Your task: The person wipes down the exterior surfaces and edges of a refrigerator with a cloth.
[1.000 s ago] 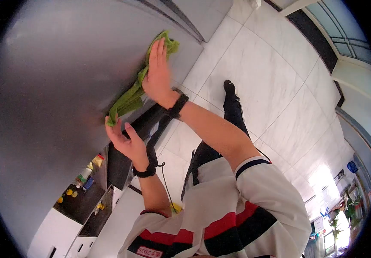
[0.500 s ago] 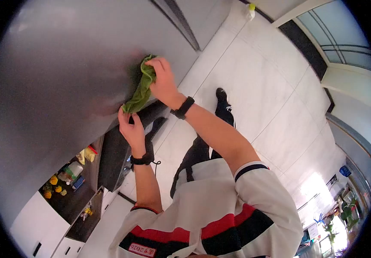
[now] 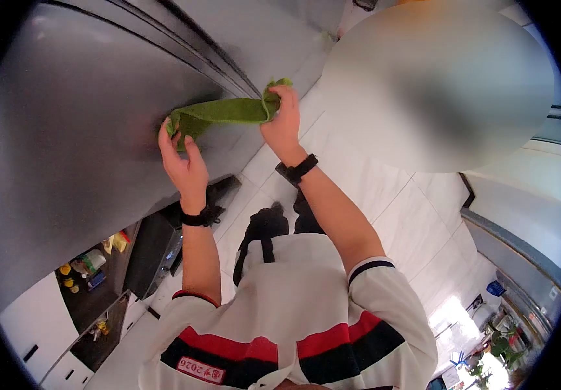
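Observation:
A green cloth (image 3: 231,111) stretches between my two hands in front of a large grey, glossy panel (image 3: 79,130). My left hand (image 3: 184,166) grips the cloth's left end, fingers around its bunched edge near the panel. The right end is held by my right hand (image 3: 282,123), with the fingers closed over the folded cloth beside dark grooves in the panel. The middle of the cloth hangs slightly slack. Both wrists wear black bands.
White cabinets (image 3: 36,325) with a dark shelf (image 3: 88,302) of small items stand at lower left. A black box-like object (image 3: 153,253) is beside them. Pale tiles (image 3: 417,227) cover the floor. A large blurred oval covers the upper right. Plants (image 3: 505,344) show at lower right.
The cloth was bunched against the panel and is now stretched out between my hands. My right hand has moved right, my left hand up and left. The view has shifted, showing more grooves.

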### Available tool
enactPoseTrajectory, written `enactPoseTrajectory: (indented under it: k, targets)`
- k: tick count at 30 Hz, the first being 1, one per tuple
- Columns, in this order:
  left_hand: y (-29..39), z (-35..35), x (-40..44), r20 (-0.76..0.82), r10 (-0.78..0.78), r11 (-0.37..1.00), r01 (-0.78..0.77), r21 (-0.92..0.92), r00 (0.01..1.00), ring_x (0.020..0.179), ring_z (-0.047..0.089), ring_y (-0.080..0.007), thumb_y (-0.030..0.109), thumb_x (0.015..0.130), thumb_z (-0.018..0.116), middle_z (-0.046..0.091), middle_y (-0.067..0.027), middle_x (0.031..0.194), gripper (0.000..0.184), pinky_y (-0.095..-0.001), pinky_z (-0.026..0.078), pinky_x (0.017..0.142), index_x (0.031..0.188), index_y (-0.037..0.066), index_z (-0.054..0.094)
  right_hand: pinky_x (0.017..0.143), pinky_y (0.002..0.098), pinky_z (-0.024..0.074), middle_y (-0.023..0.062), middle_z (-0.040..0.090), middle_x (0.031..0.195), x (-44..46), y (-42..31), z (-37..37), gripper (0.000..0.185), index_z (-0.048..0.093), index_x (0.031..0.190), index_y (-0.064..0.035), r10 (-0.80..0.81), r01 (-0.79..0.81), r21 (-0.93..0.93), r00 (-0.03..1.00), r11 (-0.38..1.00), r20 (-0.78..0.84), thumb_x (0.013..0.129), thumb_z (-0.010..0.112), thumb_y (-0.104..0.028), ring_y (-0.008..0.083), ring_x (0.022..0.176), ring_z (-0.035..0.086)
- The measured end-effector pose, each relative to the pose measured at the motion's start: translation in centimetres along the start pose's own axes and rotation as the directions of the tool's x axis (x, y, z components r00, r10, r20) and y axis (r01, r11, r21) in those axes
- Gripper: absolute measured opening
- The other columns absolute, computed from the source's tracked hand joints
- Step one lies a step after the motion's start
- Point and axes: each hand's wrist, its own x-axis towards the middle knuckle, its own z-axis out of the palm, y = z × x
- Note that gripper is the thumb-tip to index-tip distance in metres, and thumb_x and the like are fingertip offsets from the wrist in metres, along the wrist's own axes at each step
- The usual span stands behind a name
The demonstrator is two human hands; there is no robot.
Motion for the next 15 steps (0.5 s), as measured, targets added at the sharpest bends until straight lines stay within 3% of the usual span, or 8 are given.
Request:
enactPoseTrajectory:
  k: [4, 11, 13, 15]
  targets:
    - [2.2, 0.0, 1.6, 0.01, -0.018, 0.999, 0.018, -0.035, 1.0, 0.116, 0.05, -0.0243, 0.002, 0.094, 0.049, 0.05, -0.0151, 0.13, 0.046, -0.0353, 0.04, 0.099, 0.139, 0.002, 0.039, 0.089, 0.0409, 0.0447, 0.0183, 0.053, 0.111, 3.0, -1.3, -1.1, 0.054, 0.049, 0.114, -0.004, -0.003, 0.004, 0.06, 1.0, 0.998, -0.008, 0.066, 0.073, 0.002, 0.0386, 0.105, 0.052]
    - [3.0, 0.4, 2.4, -0.077, 0.047, 0.989, -0.057, -0.135, 0.996, 0.111, 0.053, -0.0274, 0.001, 0.088, 0.052, 0.052, -0.0178, 0.128, 0.05, -0.0377, 0.041, 0.097, 0.137, 0.001, 0.041, 0.091, 0.0412, 0.0436, 0.0202, 0.052, 0.117, 8.9, -3.4, -1.9, 0.054, 0.048, 0.115, -0.0041, -0.236, 0.226, -0.116, 0.968, 0.967, -0.081, 0.068, 0.075, -0.004, 0.0392, 0.108, 0.051]
    - [3.6, 0.3, 2.7, -0.087, 0.038, 0.991, -0.049, -0.123, 0.995, 0.11, 0.054, -0.0301, 0.0, 0.084, 0.054, 0.053, -0.0194, 0.127, 0.053, -0.0386, 0.042, 0.097, 0.136, 0.001, 0.043, 0.094, 0.041, 0.0425, 0.02, 0.05, 0.121, 10.5, -4.4, -1.7, 0.056, 0.047, 0.117, -0.004, -0.286, 0.277, -0.093, 0.952, 0.956, -0.109, 0.069, 0.075, -0.005, 0.0387, 0.112, 0.05]
    - [3.8, -0.1, 3.1, -0.071, 0.088, 0.994, -0.093, -0.065, 0.994, 0.115, 0.051, -0.0271, 0.001, 0.089, 0.052, 0.05, -0.0181, 0.131, 0.051, -0.0374, 0.039, 0.1, 0.138, 0.001, 0.04, 0.097, 0.041, 0.0405, 0.0196, 0.048, 0.126, 12.1, -5.6, -1.3, 0.057, 0.046, 0.119, -0.0039, -0.332, 0.325, -0.072, 0.934, 0.943, -0.133, 0.07, 0.076, -0.008, 0.0377, 0.116, 0.048]
